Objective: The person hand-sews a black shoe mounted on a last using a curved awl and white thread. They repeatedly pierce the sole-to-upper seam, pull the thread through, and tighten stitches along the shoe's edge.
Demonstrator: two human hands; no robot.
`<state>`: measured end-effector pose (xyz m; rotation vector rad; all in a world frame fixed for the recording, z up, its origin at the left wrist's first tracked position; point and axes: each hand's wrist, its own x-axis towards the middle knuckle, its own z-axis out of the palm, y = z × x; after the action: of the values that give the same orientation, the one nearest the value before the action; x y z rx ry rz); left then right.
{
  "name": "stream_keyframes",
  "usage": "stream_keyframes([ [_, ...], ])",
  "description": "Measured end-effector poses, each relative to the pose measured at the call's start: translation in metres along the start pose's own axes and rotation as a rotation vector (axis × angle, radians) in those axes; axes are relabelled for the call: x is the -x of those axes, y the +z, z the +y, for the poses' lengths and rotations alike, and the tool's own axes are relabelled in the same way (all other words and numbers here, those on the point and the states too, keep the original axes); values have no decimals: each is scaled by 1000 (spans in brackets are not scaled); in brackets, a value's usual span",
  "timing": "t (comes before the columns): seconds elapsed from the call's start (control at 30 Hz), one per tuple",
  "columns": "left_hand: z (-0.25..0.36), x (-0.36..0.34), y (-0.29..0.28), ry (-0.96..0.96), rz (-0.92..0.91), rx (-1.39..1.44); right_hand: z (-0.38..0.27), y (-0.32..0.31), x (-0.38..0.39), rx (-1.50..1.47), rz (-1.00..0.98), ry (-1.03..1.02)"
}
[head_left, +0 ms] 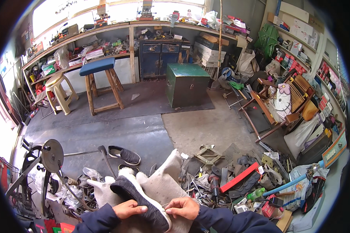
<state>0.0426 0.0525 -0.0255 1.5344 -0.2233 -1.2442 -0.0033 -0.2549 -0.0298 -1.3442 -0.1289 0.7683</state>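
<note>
A dark slip-on shoe (134,192) with a white sole edge lies slantwise over my lap, its toe pointing away to the left. My left hand (129,209) grips it from the left side, thumb resting on the upper. Against the sole's right edge, near the heel, my right hand (183,208) has thumb and forefinger pinched together; whatever is between them is too small to make out. Beneath the shoe, a pale cloth (165,182) covers my knees. A similar dark shoe (125,154) sits on the floor just ahead.
To the left stands a black metal machine with a round wheel (52,155). Loose tools, a red bar (239,177) and a dark angle grinder (214,180) crowd the floor at right. Farther off are a blue-topped stool (97,66), a green chest (188,85) and a wooden folding chair (262,106).
</note>
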Motion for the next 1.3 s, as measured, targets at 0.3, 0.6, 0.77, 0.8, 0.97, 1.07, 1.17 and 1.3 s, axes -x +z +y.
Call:
stream_keyframes([
  [0.3,17,8,14,-41,98,-178,-31,18,4,977,69,-259],
  [0.6,26,10,27,71,106,-49,-43,6,-9,812,-64,-74],
  [0.77,21,9,20,62,66,-59,-59,9,-3,1215,21,83],
  [0.8,20,8,19,-4,89,-93,-59,6,0,1258,42,81],
  [0.97,5,2,14,61,126,35,-31,-20,21,1162,137,50],
  [1.07,-7,-1,15,75,209,104,-13,-27,39,531,177,-64],
  [1.17,-13,-5,17,87,244,156,-9,-14,48,-82,-19,19],
  [1.3,-10,-9,16,49,232,160,-8,26,33,-431,-231,75],
])
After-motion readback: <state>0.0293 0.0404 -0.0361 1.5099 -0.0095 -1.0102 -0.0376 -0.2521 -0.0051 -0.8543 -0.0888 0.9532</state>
